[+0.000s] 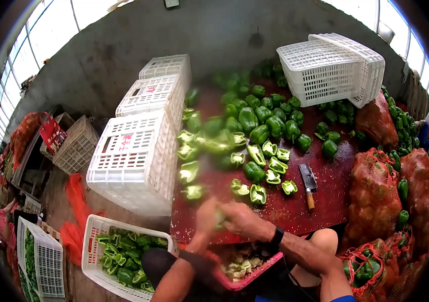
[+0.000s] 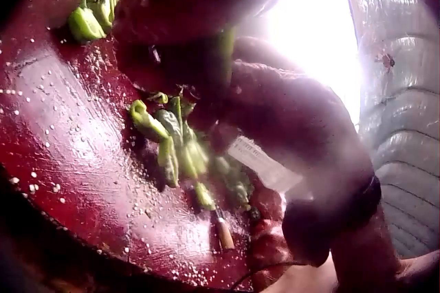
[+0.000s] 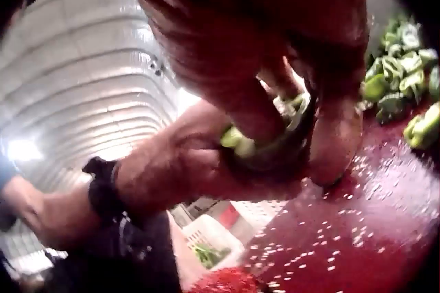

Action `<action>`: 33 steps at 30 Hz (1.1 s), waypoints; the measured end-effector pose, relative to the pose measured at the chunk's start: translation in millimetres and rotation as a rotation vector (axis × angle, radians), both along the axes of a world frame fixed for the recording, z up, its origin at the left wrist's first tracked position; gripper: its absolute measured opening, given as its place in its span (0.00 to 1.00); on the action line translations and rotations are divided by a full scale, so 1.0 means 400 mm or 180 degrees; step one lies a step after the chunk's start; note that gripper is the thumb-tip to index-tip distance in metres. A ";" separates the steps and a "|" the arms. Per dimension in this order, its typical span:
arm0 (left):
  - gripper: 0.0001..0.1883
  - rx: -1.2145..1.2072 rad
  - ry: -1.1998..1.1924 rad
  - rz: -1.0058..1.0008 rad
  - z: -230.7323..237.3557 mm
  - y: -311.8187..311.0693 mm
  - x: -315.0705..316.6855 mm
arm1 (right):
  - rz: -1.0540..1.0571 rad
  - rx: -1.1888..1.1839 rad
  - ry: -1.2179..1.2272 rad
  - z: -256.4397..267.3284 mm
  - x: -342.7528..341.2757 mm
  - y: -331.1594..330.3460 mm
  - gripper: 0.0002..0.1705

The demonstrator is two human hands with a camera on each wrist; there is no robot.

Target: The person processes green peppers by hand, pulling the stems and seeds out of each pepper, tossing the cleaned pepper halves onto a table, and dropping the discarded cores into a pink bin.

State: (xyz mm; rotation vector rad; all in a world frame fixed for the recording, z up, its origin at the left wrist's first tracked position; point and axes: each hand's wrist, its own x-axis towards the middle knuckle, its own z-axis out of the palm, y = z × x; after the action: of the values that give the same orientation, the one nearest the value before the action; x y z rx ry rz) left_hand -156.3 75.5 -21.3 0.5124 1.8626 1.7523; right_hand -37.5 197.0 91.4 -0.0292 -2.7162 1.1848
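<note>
Over the front edge of the red table (image 1: 325,214), both hands meet around a cut green bell pepper (image 3: 237,143). My left hand (image 1: 206,217) grips it from one side, blurred in the head view. The fingers of my right hand (image 1: 247,221) curl into its open side, with the thumb outside, as the right wrist view shows. Most of the pepper is hidden by the fingers. Several halved peppers (image 1: 258,194) lie cut side up beyond the hands, and whole green peppers (image 1: 248,119) are heaped behind them. Below the hands is a pink-rimmed tub (image 1: 270,262) holding pale pepper cores.
A cleaver (image 1: 308,183) with a wooden handle lies right of the halves. White crates (image 1: 128,156) stand along the table's left side. A white basket (image 1: 89,251) of cut peppers sits lower left. Net sacks (image 1: 373,189) flank the right; more crates (image 1: 320,70) stand at back right.
</note>
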 end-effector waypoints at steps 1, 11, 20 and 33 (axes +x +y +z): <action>0.13 -0.0052 -0.0300 -0.0046 0.007 0.002 0.003 | 0.0088 0.0271 -0.0097 0.010 0.002 0.010 0.24; 0.21 0.0297 -0.1993 -0.0505 0.199 0.014 0.057 | 0.0024 0.0043 -0.0114 0.024 0.032 0.028 0.15; 0.18 -0.0444 0.0113 -0.1034 0.108 -0.018 0.024 | 0.0310 -0.0284 -0.0205 0.028 0.022 0.039 0.19; 0.21 -0.0668 -0.0214 -0.1351 0.213 -0.020 0.039 | -0.0276 -0.0102 0.0404 -0.065 0.014 0.003 0.14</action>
State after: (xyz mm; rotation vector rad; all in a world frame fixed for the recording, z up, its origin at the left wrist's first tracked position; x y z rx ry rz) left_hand -140.9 67.5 64.0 0.6969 1.7127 1.2671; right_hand -31.8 198.3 65.6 -0.0728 -2.5596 1.1645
